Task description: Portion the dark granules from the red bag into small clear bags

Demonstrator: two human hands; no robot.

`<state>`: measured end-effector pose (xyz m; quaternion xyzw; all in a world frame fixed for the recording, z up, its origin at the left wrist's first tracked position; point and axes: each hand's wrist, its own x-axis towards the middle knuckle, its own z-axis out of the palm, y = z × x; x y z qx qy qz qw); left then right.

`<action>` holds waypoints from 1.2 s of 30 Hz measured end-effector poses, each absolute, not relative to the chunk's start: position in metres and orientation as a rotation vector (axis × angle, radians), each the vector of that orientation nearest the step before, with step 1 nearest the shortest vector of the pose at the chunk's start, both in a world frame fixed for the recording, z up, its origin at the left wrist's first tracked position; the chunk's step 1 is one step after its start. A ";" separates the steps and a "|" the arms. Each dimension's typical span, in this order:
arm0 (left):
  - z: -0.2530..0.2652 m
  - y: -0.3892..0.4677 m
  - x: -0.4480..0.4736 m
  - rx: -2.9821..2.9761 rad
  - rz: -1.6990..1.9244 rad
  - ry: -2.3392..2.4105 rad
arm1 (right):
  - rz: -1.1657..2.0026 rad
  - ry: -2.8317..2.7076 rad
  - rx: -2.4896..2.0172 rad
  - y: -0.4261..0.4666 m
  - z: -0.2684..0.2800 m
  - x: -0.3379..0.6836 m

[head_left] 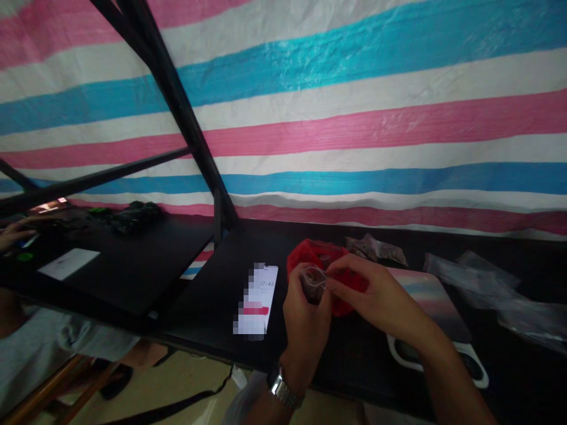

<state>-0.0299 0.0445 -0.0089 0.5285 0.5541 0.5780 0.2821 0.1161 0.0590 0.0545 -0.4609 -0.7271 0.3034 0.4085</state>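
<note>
A small clear zip bag [313,276] with dark contents stands upright in my left hand [303,321], whose fingers wrap round its sides. My right hand [370,292] pinches the right end of the bag's top edge between thumb and fingers. The bag's mouth looks slightly parted. Just behind both hands sits a red bag [303,252], partly hidden by them; small brownish bits show inside it. A kitchen scale [436,304] with a shiny metal top lies under and beside my right forearm.
Filled clear bags [378,251] lie behind the scale, and several flat clear bags [491,283] are spread at the right. A lit phone [261,301] rests left of my hands. Farther left are a black frame post [190,130], a white sheet [69,262] and another person's hand [13,235].
</note>
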 end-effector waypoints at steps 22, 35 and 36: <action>-0.021 0.012 0.018 2.138 1.881 1.172 | 0.589 -1.442 -1.571 0.043 0.020 0.269; -0.029 -0.017 0.037 2.227 1.882 0.998 | 0.112 -1.050 -1.628 0.042 0.015 0.287; -0.030 -0.018 0.038 2.221 1.889 1.008 | 0.111 -1.028 -1.615 0.042 0.015 0.287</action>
